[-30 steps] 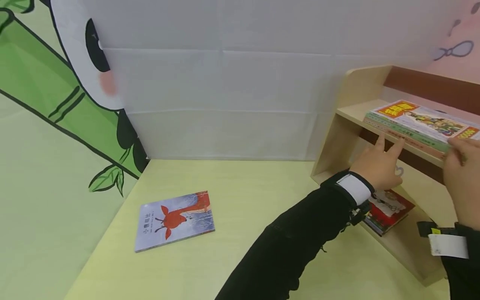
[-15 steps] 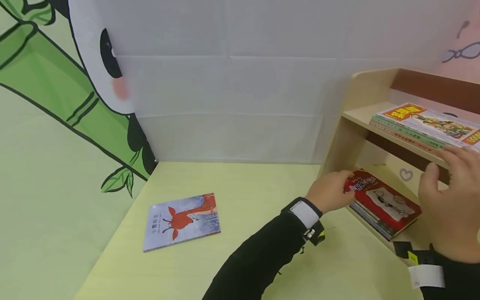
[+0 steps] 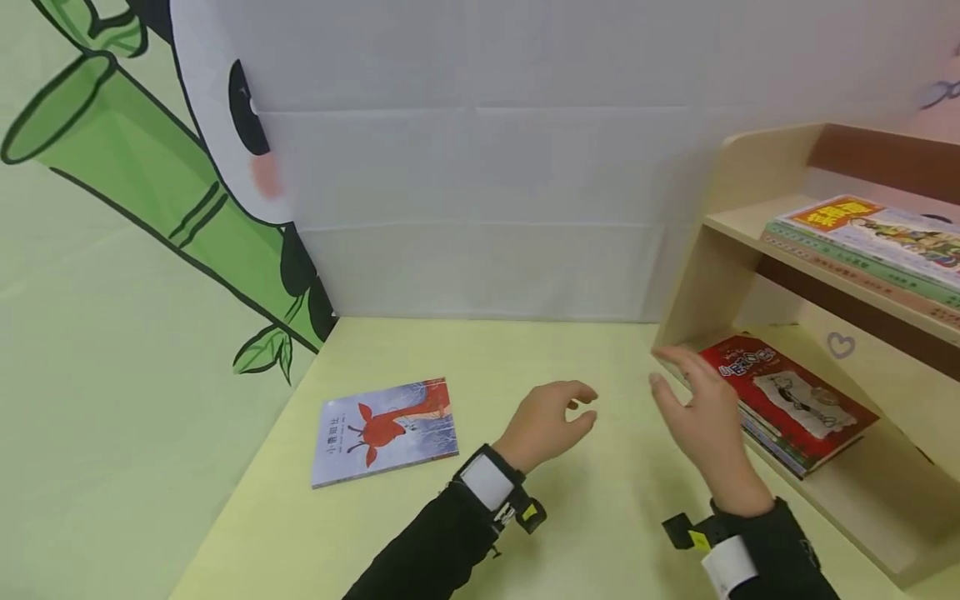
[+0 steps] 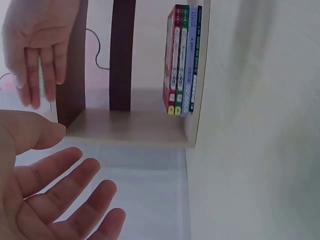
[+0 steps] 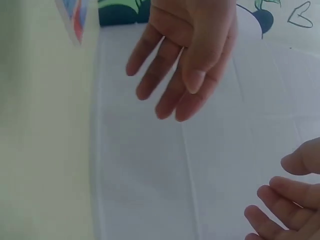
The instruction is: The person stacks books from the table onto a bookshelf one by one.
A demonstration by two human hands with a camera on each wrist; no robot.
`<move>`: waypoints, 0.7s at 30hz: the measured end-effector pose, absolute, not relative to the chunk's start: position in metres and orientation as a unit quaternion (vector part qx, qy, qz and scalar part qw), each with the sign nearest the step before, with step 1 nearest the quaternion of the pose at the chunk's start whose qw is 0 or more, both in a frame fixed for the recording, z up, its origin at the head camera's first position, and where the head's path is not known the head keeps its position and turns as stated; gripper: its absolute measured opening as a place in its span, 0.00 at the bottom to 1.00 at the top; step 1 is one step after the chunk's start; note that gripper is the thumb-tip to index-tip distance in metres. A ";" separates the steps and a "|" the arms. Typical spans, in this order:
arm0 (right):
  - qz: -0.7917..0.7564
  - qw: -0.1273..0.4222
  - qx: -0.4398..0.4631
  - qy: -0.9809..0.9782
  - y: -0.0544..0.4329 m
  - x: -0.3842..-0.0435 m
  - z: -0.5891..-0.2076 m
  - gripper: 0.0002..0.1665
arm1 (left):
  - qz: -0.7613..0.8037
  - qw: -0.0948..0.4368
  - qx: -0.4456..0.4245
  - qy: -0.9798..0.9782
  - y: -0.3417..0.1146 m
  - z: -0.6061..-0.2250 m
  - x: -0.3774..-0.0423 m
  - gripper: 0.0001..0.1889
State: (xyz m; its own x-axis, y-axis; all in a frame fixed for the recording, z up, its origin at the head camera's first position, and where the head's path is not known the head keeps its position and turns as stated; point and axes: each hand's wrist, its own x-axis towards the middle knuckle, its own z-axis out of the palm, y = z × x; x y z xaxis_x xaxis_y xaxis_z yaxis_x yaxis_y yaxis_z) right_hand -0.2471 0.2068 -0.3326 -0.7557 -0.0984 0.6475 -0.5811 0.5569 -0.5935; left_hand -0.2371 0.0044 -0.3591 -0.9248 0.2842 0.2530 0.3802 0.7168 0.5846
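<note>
Over the tabletop, my left hand (image 3: 546, 425) is held with loosely bent fingers and nothing in it. To its left lies a flat blue picture book (image 3: 384, 433) with a red deer on the cover; its corner shows in the right wrist view. My right hand (image 3: 708, 421), fingers extended and holding nothing, is in front of the shelf's lower compartment. Behind it a red-covered book (image 3: 795, 396) tops a stack on the lower shelf. The left wrist view shows the spines of these stacked books (image 4: 184, 62).
A pale wooden two-tier bookshelf (image 3: 693, 283) stands at the right of the yellowish table (image 3: 420, 533). More books (image 3: 877, 242) lie stacked on its upper shelf. A white wall covering (image 3: 480, 167) with a panda and bamboo picture is behind the table.
My left hand touched the red book's edge half a second ago; it has since moved left, away from the shelf. My right hand has left the upper shelf's books and come left and down.
</note>
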 end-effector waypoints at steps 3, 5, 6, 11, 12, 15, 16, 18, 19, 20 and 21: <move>0.461 0.178 0.207 -0.844 0.181 -0.250 -0.352 0.19 | -0.355 0.083 -0.151 -0.919 -0.024 -0.370 -0.225 0.13; 0.492 0.101 0.203 -0.841 0.164 -0.252 -0.368 0.19 | -0.371 0.094 -0.132 -0.914 -0.045 -0.380 -0.220 0.12; 0.509 0.060 0.196 -0.836 0.156 -0.253 -0.375 0.20 | -0.378 0.098 -0.119 -0.913 -0.056 -0.384 -0.218 0.12; 0.587 -0.095 0.160 -0.788 0.112 -0.251 -0.406 0.20 | -0.391 0.134 -0.022 -0.910 -0.117 -0.410 -0.204 0.12; 0.597 -0.116 0.154 -0.779 0.104 -0.249 -0.410 0.20 | -0.390 0.140 0.001 -0.910 -0.131 -0.414 -0.200 0.12; 0.620 -0.169 0.140 -0.753 0.083 -0.246 -0.420 0.22 | -0.381 0.150 0.076 -0.909 -0.173 -0.425 -0.184 0.13; 0.627 -0.180 0.135 -0.746 0.078 -0.245 -0.422 0.23 | -0.378 0.150 0.102 -0.908 -0.186 -0.427 -0.179 0.13; 0.640 -0.197 0.126 -0.732 0.068 -0.244 -0.425 0.24 | -0.374 0.146 0.155 -0.903 -0.212 -0.429 -0.169 0.14; 0.647 -0.203 0.122 -0.725 0.063 -0.244 -0.426 0.24 | -0.373 0.145 0.181 -0.898 -0.223 -0.429 -0.165 0.15; 0.650 -0.208 0.118 -0.721 0.059 -0.244 -0.427 0.25 | -0.374 0.140 0.206 -0.894 -0.234 -0.429 -0.161 0.16; 0.651 -0.213 0.115 -0.720 0.054 -0.244 -0.428 0.25 | -0.376 0.138 0.228 -0.887 -0.243 -0.429 -0.157 0.18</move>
State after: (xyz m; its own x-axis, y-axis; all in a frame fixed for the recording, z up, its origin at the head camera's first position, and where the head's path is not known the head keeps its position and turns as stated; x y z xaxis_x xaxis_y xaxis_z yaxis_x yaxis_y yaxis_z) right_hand -0.2436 0.0542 -0.4281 -0.8827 -0.4432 -0.1564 0.1110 0.1267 -0.9857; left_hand -0.1574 -0.2434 -0.4291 -0.8572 -0.5096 0.0742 -0.3016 0.6136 0.7298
